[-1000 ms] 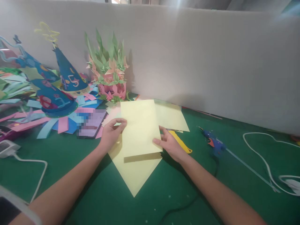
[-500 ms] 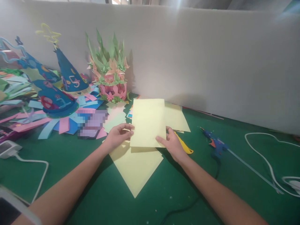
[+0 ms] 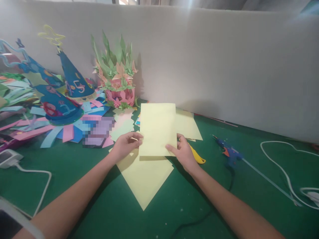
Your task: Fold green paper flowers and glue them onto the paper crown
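A pale yellow rectangular sheet of paper (image 3: 157, 129) is held up over the table, its front face blank. My right hand (image 3: 183, 152) grips its lower right corner, thumb in front and fingers behind. At the lower left edge, my left hand (image 3: 127, 144) has thumb and fingertips closed on the sheet's border; part of that contact is hidden. Below lie more yellow sheets (image 3: 144, 181), a corner pointing toward me. Another yellow sheet (image 3: 189, 124) rests behind to the right. A yellow-handled tool (image 3: 198, 157), partly covered, lies beside my right hand.
Right of my hands lies a blue glue gun (image 3: 231, 155) with a long glue stick, near a white cable (image 3: 284, 169). On the left are decorated blue cone hats (image 3: 74, 78), a folded-paper plant (image 3: 119, 76), paper strips and a purple phone (image 3: 98, 132). A pale partition (image 3: 224, 63) stands behind.
The held sheet has shifted very slightly upward and now looks straighter, its top edge a little higher. Both hands stay almost where they were, still gripping it.
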Action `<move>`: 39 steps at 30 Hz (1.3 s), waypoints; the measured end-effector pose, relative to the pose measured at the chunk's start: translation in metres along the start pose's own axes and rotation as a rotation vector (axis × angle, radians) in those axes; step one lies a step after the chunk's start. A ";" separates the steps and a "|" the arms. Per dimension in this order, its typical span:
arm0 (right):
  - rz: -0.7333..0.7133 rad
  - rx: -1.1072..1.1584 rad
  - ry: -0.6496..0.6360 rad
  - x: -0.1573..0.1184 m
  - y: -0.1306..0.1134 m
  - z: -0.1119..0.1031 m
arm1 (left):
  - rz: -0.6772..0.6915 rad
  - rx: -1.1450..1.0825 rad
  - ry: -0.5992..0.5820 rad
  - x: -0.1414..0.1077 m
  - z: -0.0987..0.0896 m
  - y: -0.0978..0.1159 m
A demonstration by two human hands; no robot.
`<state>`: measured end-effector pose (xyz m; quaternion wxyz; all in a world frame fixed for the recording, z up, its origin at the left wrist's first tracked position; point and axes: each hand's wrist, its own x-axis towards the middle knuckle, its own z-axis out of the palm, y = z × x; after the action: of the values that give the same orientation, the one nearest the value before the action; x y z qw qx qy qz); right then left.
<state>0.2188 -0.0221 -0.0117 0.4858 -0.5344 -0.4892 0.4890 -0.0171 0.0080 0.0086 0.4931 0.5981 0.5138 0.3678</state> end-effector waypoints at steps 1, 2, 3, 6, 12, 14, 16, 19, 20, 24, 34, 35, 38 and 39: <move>-0.002 0.001 0.000 0.000 0.000 0.000 | 0.006 -0.002 -0.004 0.000 0.000 -0.001; -0.002 0.001 0.001 0.000 0.000 0.000 | 0.011 0.001 -0.005 0.001 0.000 -0.001; 0.000 -0.002 0.003 0.000 0.000 0.000 | 0.013 0.009 -0.005 0.001 0.000 -0.002; 0.005 -0.013 0.009 0.000 -0.001 0.001 | -0.010 0.074 -0.001 0.001 0.000 -0.002; 0.014 -0.007 0.015 -0.001 -0.002 0.003 | -0.025 0.110 -0.035 -0.001 0.000 0.000; 0.014 -0.011 0.021 -0.001 -0.003 0.003 | -0.021 0.114 -0.066 -0.002 0.000 -0.001; 0.016 -0.009 0.023 -0.001 -0.004 0.003 | 0.011 0.124 -0.084 -0.001 0.000 -0.002; 0.035 -0.033 0.034 0.000 -0.007 0.002 | 0.099 0.146 -0.063 0.000 -0.003 0.000; 0.040 -0.056 0.039 0.000 -0.008 0.001 | 0.120 0.155 -0.050 0.001 -0.006 0.001; 0.035 -0.107 0.021 0.003 -0.013 -0.002 | 0.122 0.196 -0.034 0.003 -0.017 0.006; 0.088 -0.120 -0.186 0.000 -0.014 0.000 | 0.047 0.253 -0.079 -0.001 -0.027 0.016; 0.086 -0.147 -0.174 0.000 -0.012 0.000 | 0.029 0.264 -0.101 -0.001 -0.028 0.017; 0.060 -0.251 -0.159 0.001 -0.007 0.002 | -0.031 0.362 -0.142 -0.002 -0.032 0.015; 0.040 -0.301 -0.158 0.000 -0.005 0.003 | -0.048 0.410 -0.149 -0.002 -0.033 0.015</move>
<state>0.2160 -0.0218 -0.0065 0.3505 -0.5707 -0.5828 0.4602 -0.0448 0.0128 0.0309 0.4064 0.6991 0.5538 0.1986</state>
